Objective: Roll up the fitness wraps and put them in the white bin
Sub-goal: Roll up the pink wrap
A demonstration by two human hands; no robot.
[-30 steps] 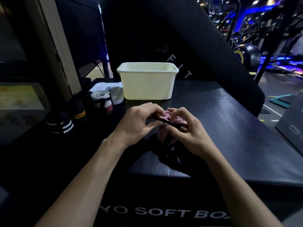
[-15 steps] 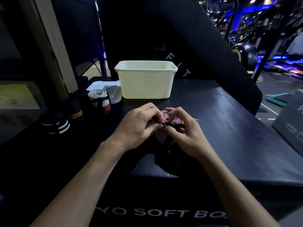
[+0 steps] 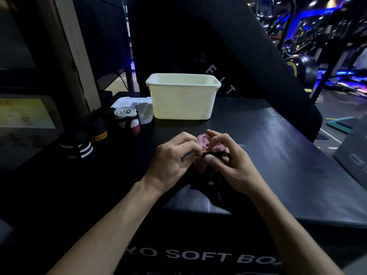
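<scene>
A pink fitness wrap (image 3: 206, 143) is coiled into a roll between both hands above the black soft box. My left hand (image 3: 174, 161) pinches its left side and a dark strap end. My right hand (image 3: 230, 161) curls round the right side, thumb pressed on the black band at the front. A loose pink tail hangs below the roll, partly hidden by my fingers. The white bin (image 3: 182, 102) stands behind the hands, open at the top; its inside is not visible.
Three rolled wraps stand at the left: a white-red one (image 3: 128, 121), a black one with a yellow stripe (image 3: 98, 130) and a black one with white stripes (image 3: 79, 146). A white lid (image 3: 135, 108) lies beside the bin. A slanted black pad rises behind.
The roll has been turned a little tighter between my fingers. Both hands stay in the same place above the box.
</scene>
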